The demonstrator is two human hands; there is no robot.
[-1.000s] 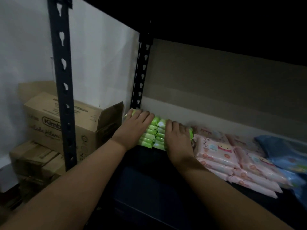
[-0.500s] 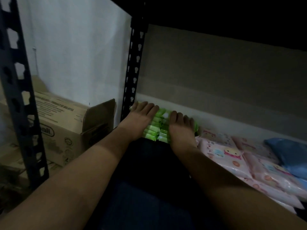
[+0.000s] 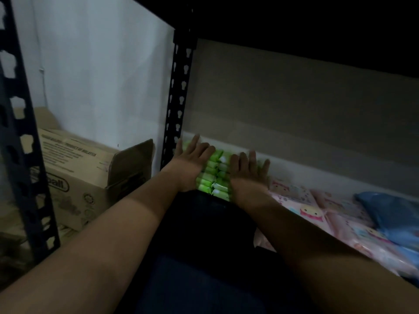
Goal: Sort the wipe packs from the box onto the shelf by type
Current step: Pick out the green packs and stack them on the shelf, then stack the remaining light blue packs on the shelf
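- The green wipe packs sit stacked on the shelf by the rear upright post, at 12 o'clock from the person.
- They look soft, light and slick-wrapped; squeezing the stack from both sides should hold it best.
- Left hand lies flat on the stack, fingers straight.
- Right hand likewise, at 3 o'clock of the left, beside the pink packs.

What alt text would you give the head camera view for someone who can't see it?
Two bare hands, left hand and right hand, rest flat with straight fingers on rows of green packs at the back left of a dim shelf. Pink packs and blue packs lie to their right; a cardboard box stands outside the rack, left.
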